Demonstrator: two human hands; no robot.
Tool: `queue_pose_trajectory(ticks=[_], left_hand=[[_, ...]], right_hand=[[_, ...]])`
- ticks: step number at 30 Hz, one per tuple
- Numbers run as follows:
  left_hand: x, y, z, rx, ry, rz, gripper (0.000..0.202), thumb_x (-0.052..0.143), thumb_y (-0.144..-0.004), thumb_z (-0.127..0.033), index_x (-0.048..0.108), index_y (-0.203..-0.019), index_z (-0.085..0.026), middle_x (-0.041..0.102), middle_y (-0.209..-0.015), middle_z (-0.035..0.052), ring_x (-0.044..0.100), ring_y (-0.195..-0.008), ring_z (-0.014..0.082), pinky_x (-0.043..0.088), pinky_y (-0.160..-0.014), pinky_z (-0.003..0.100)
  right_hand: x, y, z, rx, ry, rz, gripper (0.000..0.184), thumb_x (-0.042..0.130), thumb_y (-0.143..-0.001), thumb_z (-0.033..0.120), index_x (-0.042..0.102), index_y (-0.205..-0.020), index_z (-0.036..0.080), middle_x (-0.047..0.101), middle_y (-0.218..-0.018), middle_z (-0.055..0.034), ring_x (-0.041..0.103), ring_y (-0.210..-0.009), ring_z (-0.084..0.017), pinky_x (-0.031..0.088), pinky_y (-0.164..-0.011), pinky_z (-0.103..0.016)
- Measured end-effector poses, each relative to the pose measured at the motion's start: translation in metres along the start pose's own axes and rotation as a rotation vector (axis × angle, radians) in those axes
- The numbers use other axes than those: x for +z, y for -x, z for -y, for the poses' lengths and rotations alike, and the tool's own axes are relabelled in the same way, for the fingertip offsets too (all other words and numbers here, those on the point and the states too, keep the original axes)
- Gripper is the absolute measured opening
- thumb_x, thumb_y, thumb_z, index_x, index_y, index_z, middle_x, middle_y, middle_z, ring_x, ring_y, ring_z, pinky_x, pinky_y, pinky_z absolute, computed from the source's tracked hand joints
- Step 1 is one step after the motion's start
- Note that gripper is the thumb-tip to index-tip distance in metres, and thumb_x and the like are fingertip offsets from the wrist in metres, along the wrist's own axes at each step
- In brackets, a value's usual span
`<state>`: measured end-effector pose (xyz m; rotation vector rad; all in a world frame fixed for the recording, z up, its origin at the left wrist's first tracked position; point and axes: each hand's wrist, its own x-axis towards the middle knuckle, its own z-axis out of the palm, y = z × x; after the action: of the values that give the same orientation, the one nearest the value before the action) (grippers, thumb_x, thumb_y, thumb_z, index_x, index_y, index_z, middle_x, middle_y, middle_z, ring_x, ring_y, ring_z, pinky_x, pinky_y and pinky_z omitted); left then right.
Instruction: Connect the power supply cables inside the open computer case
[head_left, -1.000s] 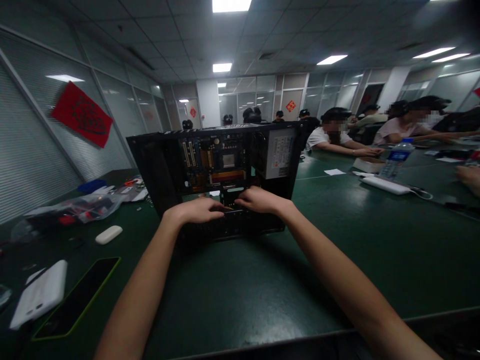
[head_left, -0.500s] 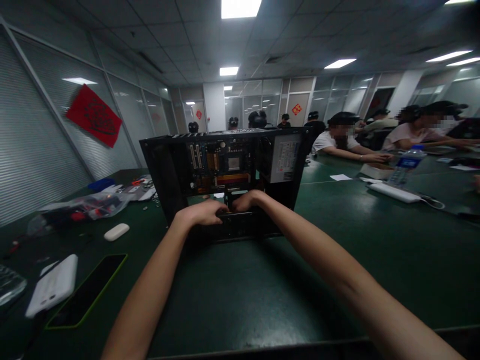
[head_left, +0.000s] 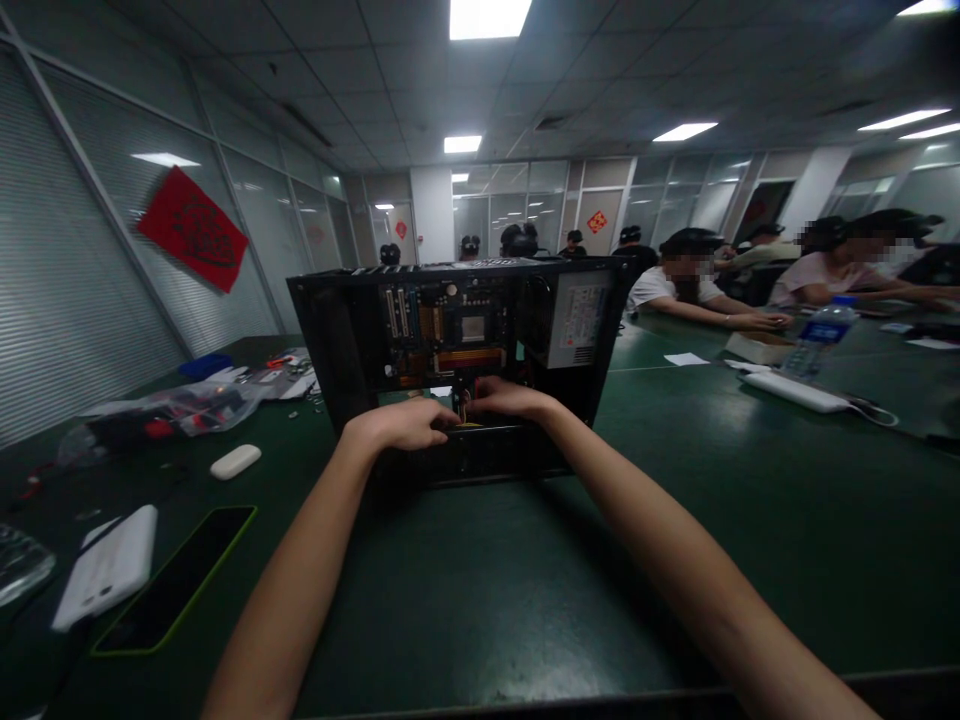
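Observation:
A black computer case (head_left: 315,340), its side off, stands on the green table in front of me. Inside it are a motherboard (head_left: 442,325) and a silver power supply (head_left: 581,320) at upper right. Both my hands reach into its lower part, over the near edge. Thin power cables (head_left: 466,402), dark with some yellow and red, show between them. My right hand (head_left: 514,396) is closed around these cables, fingertips partly hidden. My left hand (head_left: 405,424) is beside them with bent fingers; its fingertips dip behind other parts, so what they pinch is unclear.
To the left lie a phone (head_left: 176,580), a white power bank (head_left: 109,565), a small white case (head_left: 235,461) and a plastic bag (head_left: 195,400) of parts. A bottle (head_left: 825,335), a cardboard box (head_left: 757,347) and a white power strip (head_left: 795,391) are on the right. Other people sit beyond.
My right hand has shifted slightly right and opened the gap to my left hand; the cables between them now show more. The left hand stays nearly in place. The view has shifted slightly.

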<state>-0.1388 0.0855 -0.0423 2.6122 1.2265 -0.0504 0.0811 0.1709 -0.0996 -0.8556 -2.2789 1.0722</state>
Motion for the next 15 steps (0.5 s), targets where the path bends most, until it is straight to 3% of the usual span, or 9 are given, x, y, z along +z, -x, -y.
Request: queue_pose_trajectory(ticks=[3,7,12,15], left_hand=[[0.0,0.0,0.0,-0.01,0.006,0.03,0.041,0.058,-0.09,-0.024,0.069,-0.129,-0.022,0.071,-0.128,0.0063,0.068,-0.113,0.0237,0.05,-0.096,0.03],[0.001,-0.004,-0.001,-0.026,0.014,0.041,0.041,0.053,-0.096,-0.035,0.068,-0.13,-0.018,0.072,-0.127,0.009,0.068,-0.11,0.0243,0.05,-0.094,0.031],[0.001,-0.007,-0.002,-0.064,-0.027,-0.017,0.042,0.05,-0.097,-0.044,0.07,-0.124,-0.018,0.072,-0.125,0.0098,0.068,-0.11,0.0257,0.05,-0.094,0.032],[0.003,-0.012,0.001,-0.042,0.011,-0.167,0.044,0.051,-0.097,-0.043,0.065,-0.131,-0.019,0.067,-0.134,0.0103,0.063,-0.12,0.0279,0.047,-0.104,0.036]], right_hand=[[0.0,0.007,0.003,0.065,-0.286,-0.171,0.024,0.064,-0.086,0.035,0.067,-0.099,0.015,0.073,-0.098,-0.0078,0.065,-0.081,-0.016,0.049,-0.069,-0.025],[0.0,0.012,0.011,0.082,-0.55,-0.391,0.032,0.067,-0.085,0.045,0.067,-0.099,0.016,0.07,-0.094,-0.0069,0.063,-0.08,-0.014,0.046,-0.064,-0.021],[-0.004,0.02,0.034,-0.072,-0.659,-0.423,0.046,0.074,-0.076,0.056,0.067,-0.098,0.016,0.065,-0.08,-0.0011,0.059,-0.072,-0.012,0.043,-0.061,-0.021],[-0.007,0.027,0.054,-0.147,-0.621,-0.427,0.048,0.075,-0.075,0.059,0.067,-0.093,0.015,0.066,-0.082,-0.0026,0.056,-0.069,-0.011,0.041,-0.058,-0.021]])
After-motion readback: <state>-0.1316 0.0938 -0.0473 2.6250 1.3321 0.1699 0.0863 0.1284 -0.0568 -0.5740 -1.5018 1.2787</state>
